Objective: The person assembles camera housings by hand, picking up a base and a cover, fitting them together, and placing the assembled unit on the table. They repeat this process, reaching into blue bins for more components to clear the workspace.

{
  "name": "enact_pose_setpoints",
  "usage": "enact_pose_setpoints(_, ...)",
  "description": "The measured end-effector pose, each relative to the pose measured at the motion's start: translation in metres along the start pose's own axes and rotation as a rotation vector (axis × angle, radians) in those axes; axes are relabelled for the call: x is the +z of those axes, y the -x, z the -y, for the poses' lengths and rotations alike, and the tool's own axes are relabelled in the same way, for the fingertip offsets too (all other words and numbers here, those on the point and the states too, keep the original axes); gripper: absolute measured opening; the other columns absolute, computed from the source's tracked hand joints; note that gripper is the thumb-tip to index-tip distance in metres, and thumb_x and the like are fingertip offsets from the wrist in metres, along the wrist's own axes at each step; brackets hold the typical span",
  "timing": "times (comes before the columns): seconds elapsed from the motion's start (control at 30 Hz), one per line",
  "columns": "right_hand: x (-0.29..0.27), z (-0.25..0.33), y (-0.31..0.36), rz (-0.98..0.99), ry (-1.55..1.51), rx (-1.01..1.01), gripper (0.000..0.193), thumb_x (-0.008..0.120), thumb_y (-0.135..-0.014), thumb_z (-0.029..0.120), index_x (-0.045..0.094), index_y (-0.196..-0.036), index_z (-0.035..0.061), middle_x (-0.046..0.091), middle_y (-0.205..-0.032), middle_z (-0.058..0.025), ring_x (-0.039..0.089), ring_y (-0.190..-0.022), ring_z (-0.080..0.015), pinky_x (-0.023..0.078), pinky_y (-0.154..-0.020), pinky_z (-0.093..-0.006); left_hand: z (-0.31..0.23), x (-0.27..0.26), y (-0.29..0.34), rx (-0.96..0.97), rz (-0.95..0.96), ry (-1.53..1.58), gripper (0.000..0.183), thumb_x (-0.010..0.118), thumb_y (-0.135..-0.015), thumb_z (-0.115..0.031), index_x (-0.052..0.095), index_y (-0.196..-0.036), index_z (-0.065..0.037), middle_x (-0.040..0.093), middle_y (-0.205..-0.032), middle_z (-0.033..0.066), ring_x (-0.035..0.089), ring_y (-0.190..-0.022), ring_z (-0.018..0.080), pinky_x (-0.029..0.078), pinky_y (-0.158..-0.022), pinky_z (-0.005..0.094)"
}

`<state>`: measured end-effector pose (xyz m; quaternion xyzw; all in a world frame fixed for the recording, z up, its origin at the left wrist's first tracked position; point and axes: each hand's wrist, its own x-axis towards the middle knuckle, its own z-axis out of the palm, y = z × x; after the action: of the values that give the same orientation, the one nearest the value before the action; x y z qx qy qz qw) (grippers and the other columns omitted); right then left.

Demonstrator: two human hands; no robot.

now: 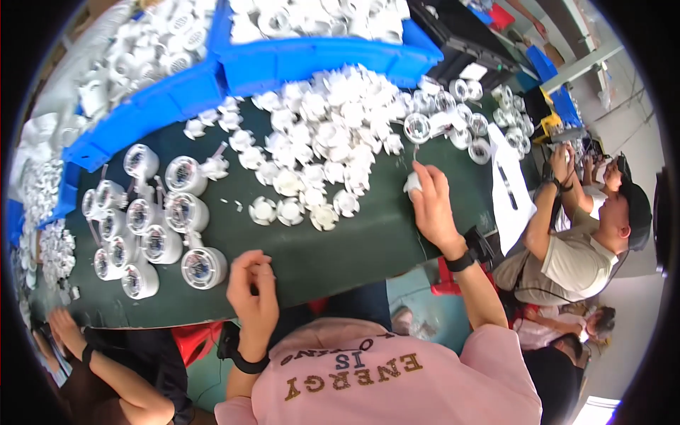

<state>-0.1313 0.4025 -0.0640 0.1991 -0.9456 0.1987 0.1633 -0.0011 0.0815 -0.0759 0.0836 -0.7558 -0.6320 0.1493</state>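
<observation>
My right hand (431, 202) reaches over the dark green table (368, 244) and grips a small white plastic part (413, 184) at the right edge of a big pile of white clip-like parts (333, 134). A black watch band circles that wrist. My left hand (251, 287) hovers at the table's near edge with its fingers pinched together; I cannot make out anything between them. It is nearest a round white housing (204, 267), one of several assembled ones (145, 227) grouped at the left.
Blue bins (283, 64) full of white parts line the far side. More round housings (471, 117) lie at the far right beside white paper sheets (510, 195). A person in a black cap (577, 248) sits at the right. Another person's arm (92, 358) is at lower left.
</observation>
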Motion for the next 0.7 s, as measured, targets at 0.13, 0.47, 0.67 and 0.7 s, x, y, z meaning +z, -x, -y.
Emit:
enact_pose_setpoints(0.13, -0.016, 0.024, -0.008, -0.018, -0.388, 0.033, 0.041, 0.039, -0.1, 0.017, 0.042, -0.135, -0.0039, 0.051, -0.125, -0.0193, 0.051, -0.115, -0.0287, 0.038, -0.1, -0.0359, -0.034, 0.01, 0.004, -0.109, 0.176, 0.309, 0.017, 0.052, -0.093, -0.003, 0.054, -0.11, -0.002, 0.063, -0.091, 0.0072, 0.054, -0.066, 0.0072, 0.043, -0.058, 0.0189)
enact_pose_setpoints(0.47, -0.006, 0.156, -0.109, 0.467, -0.829, -0.419, 0.034, 0.052, -0.094, 0.015, 0.055, -0.127, 0.0058, 0.057, -0.118, -0.0124, 0.055, -0.102, -0.0263, 0.043, -0.09, -0.0371, -0.042, 0.002, -0.006, -0.374, 0.261, 1.04, 0.051, 0.046, -0.096, -0.03, 0.035, -0.138, -0.004, 0.059, -0.113, 0.0168, 0.063, -0.095, 0.0264, 0.05, -0.08, 0.0331)
enact_pose_setpoints(0.67, 0.044, 0.099, -0.309, -0.166, 0.24, -0.387, 0.037, 0.059, -0.079, 0.008, 0.066, -0.113, 0.0212, 0.068, -0.085, -0.0135, 0.064, -0.083, -0.0323, 0.049, -0.075, -0.0428, -0.024, -0.014, 0.018, -0.298, 0.244, 0.872, 0.034, 0.066, -0.088, -0.021, 0.048, -0.107, 0.001, 0.059, -0.111, 0.0186, 0.064, -0.099, 0.037, 0.055, -0.084, 0.0437)
enact_pose_setpoints(0.7, 0.049, 0.097, -0.326, -0.103, 0.406, -0.376, 0.034, 0.058, -0.077, 0.008, 0.069, -0.104, 0.0263, 0.07, -0.088, -0.0093, 0.066, -0.082, -0.0298, 0.049, -0.069, -0.0443, -0.024, -0.014, 0.02, -0.277, 0.223, 0.875, 0.033, 0.068, -0.087, -0.021, 0.047, -0.102, 0.0, 0.059, -0.111, 0.0202, 0.065, -0.095, 0.0359, 0.055, -0.083, 0.0444)
